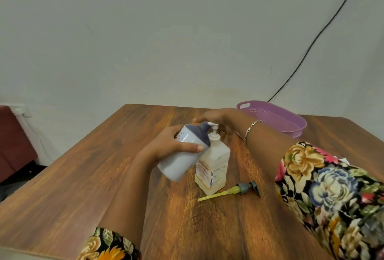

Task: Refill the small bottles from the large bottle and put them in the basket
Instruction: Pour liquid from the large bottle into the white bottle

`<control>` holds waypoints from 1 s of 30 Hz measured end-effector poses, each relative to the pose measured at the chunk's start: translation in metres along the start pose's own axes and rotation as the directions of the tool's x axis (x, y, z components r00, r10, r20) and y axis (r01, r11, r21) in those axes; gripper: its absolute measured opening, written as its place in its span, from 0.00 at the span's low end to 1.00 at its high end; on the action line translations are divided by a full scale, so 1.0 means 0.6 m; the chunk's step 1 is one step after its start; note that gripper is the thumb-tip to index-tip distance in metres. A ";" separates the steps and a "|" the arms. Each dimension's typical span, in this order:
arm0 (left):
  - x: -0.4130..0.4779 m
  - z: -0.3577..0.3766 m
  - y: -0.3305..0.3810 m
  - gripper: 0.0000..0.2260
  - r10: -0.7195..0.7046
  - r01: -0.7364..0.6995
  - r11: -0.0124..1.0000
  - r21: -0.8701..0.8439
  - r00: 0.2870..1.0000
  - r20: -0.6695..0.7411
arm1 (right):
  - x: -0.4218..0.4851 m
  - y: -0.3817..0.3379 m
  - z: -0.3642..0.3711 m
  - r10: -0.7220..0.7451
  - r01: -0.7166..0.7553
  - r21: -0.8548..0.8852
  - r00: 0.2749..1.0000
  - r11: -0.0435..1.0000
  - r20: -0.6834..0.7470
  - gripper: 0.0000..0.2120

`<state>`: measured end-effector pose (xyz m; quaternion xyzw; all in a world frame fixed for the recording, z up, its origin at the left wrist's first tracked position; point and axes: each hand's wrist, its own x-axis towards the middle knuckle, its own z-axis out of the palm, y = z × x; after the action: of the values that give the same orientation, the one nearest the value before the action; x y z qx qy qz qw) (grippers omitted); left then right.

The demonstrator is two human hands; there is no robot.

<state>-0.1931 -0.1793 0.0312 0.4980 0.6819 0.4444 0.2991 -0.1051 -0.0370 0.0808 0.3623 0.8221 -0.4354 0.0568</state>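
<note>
Spillage is the main worry in the head view. The left hand (176,145) is curled round the small bottle (182,160), thumb on the near side. It holds the bottle off the desk (104,176), tilted so that the dark neck leans in against the left side of the pump head (214,127) on the large bottle (214,166). The right hand (218,118) lies palm down over the top of that pump head, fingers fairly straight and gripping nothing — it looks poised to press. Whether the nozzle truly sits over the small bottle's mouth I cannot tell, because the hand and some blur hide it.

If the spout is a shade off the opening, a press would likely send soap down the outside of the small bottle or onto the desk. The large bottle stands free and is steadied only from above. An off-centre press could tip or slide it — more so with the small bottle leaning on it. Any soap film on the small bottle would loosen the left hand's hold.

The loose pump (239,190) lies on the desk just in front and to the right of the large bottle, its yellow tube pointing left. It is close beside the right forearm, where a sweep of the sleeve could roll it away. The basket (280,118) sits behind and to the right of the large bottle, well apart
</note>
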 end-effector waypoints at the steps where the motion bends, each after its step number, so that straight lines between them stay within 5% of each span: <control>1: 0.000 0.000 0.000 0.18 0.001 -0.001 1.000 -0.005 1.000 -0.005 | -0.001 0.000 0.000 -0.011 0.011 -0.009 1.000 1.000 0.016 0.19; 6: 0.001 0.010 -0.012 0.24 0.001 -0.001 0.999 -0.044 1.000 -0.013 | 0.027 0.011 0.008 -0.021 0.016 -0.288 1.000 0.958 -0.013 0.05; 8: 0.003 0.012 -0.015 0.26 0.009 -0.010 0.999 -0.040 1.000 -0.015 | 0.035 0.015 0.007 -0.012 -0.010 -0.379 0.998 0.925 -0.056 0.09; 11: 0.003 0.012 -0.015 0.27 0.015 -0.015 0.999 -0.038 1.000 -0.023 | 0.025 0.012 0.006 -0.038 0.012 -0.364 0.997 0.932 -0.065 0.13; 17: 0.002 0.016 -0.013 0.24 0.001 -0.005 0.999 -0.053 0.997 -0.071 | 0.023 0.007 -0.014 0.089 -0.087 -0.048 0.996 0.995 0.030 0.36; 20: -0.001 0.016 -0.014 0.26 -0.009 0.003 0.998 -0.065 0.996 -0.087 | 0.022 0.005 -0.003 0.054 -0.056 -0.039 0.998 0.998 -0.031 0.33; 26: -0.008 0.016 -0.009 0.24 0.009 -0.010 1.000 -0.025 0.997 -0.070 | 0.036 0.009 0.010 0.001 -0.031 -0.288 0.995 0.957 -0.102 0.17; 30: -0.013 0.020 -0.007 0.20 -0.001 -0.003 0.999 -0.039 0.995 -0.096 | 0.020 0.005 0.004 -0.006 -0.007 -0.165 0.997 0.986 -0.074 0.29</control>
<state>-0.1821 -0.1835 0.0224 0.4705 0.6865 0.4813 0.2753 -0.1123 -0.0308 0.0723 0.3726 0.8568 -0.3520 0.0562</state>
